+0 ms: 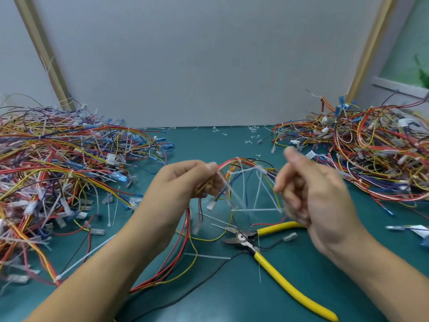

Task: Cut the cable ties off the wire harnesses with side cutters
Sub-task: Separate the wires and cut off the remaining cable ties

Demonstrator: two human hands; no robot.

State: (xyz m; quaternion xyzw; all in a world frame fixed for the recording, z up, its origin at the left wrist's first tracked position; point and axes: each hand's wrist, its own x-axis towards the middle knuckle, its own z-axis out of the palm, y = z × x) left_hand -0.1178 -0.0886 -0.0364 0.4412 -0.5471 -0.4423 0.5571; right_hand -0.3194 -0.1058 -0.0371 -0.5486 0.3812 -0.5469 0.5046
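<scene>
1. The left hand [185, 180] pinches a wire harness [241, 163] above the tabletop [232, 298], with white cable ties [255, 209] attached.
2. The right hand [318, 194] is blurred; its fingers are curled, grasp unclear.
3. The side cutters [246, 240] lie on the tabletop below.

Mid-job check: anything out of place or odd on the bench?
The side cutters lie unheld on the mat, handles splayed, a black wire crossing their head, while the left hand grips a harness. Tie scraps litter the far edge.

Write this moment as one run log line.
left hand: holds harness | right hand: blurred, grip unclear | side cutters: lying unheld on table
</scene>
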